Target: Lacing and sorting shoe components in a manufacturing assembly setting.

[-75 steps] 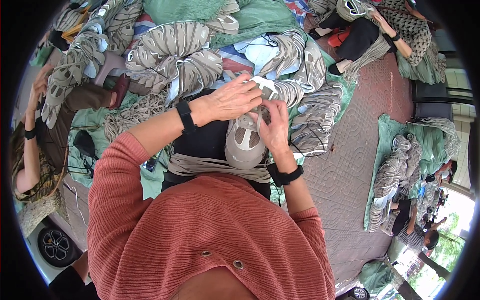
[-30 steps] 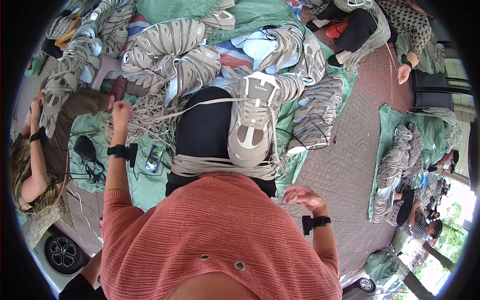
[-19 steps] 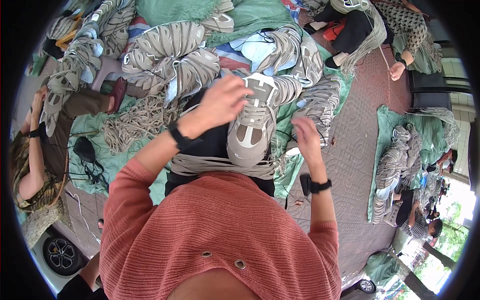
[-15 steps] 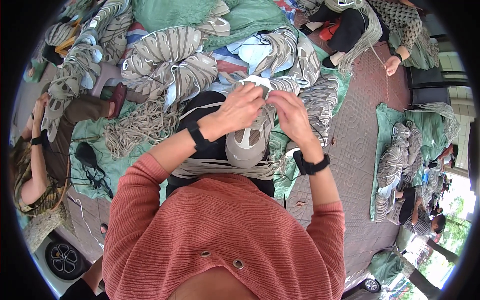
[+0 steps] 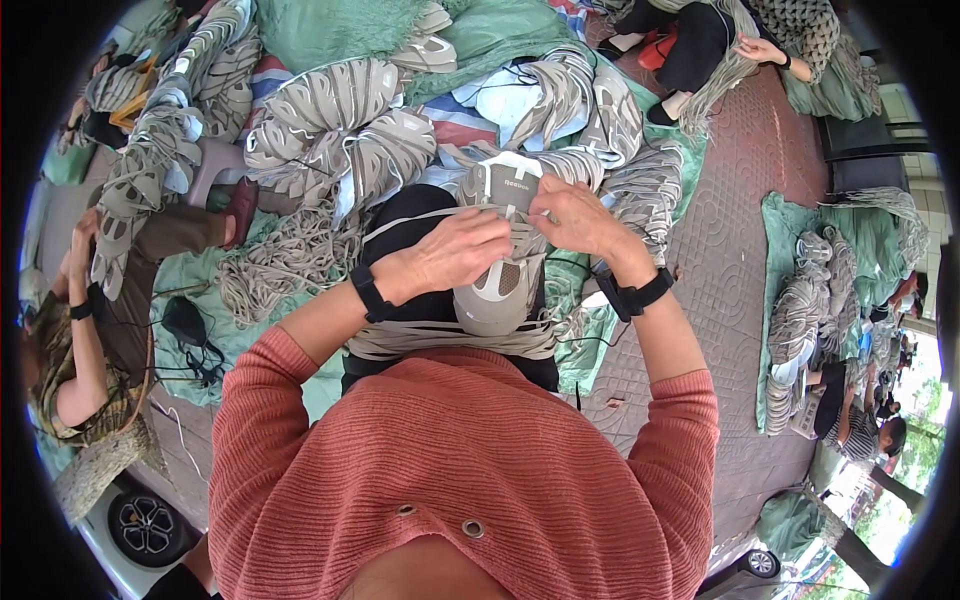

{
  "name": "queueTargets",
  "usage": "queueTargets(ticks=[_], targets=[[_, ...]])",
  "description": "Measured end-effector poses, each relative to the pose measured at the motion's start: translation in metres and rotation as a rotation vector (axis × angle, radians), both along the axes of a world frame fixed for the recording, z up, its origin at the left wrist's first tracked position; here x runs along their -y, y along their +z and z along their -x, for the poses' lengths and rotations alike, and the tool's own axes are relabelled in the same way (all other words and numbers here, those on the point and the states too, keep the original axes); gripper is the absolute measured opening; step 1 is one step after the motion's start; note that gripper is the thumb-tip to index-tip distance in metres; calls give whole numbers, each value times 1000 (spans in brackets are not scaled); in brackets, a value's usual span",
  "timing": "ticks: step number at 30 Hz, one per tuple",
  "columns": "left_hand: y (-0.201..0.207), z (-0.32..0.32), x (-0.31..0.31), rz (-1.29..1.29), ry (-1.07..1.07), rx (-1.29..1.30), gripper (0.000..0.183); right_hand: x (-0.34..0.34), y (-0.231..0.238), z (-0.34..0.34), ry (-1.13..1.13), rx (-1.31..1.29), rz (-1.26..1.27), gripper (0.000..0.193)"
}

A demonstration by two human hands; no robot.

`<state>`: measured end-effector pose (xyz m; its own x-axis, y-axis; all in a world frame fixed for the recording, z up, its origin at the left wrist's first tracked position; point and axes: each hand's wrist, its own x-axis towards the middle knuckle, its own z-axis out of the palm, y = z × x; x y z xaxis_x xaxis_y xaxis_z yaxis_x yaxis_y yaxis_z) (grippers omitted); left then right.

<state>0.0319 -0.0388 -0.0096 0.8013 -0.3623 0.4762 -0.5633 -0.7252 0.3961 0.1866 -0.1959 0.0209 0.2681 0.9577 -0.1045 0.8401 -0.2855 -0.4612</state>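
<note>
Grey shoe (image 5: 497, 285) resting on the lap, toe near, tongue far. Left hand (image 5: 462, 250) laid across its middle, fingers curled, hiding the lacing. Right hand (image 5: 572, 217) pinched at the tongue's right edge; held lace too small to make out.

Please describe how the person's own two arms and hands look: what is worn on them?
Both arms wear long sleeves of a ribbed, salmon-red knitted sweater, pushed up the forearms. The left hand and right hand are bare, without gloves. Each wrist carries a black band: left band, right band.
</note>
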Motion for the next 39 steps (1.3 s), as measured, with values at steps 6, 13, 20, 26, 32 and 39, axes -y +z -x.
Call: queueTargets(ticks=[6, 13, 20, 26, 32, 39], targets=[[12, 3, -9, 199, 192, -73, 24, -1, -12, -7, -99, -414, 45, 13], [1, -11, -16, 386, 505, -454, 22, 0, -28, -6, -154, -528, -100, 12], [6, -10, -35, -273, 114, 8, 22, -9, -24, 19, -341, -229, -94, 9], [5, -24, -50, 46, 248, -243, 9, -6, -38, 15, -328, -288, -292, 7], [-4, -40, -65, 476, 237, -710, 17, -5, -25, 10, -348, -770, -211, 2], [19, -36, -65, 719, 187, -1213, 23, -2, -30, 6, -424, -976, -265, 6]])
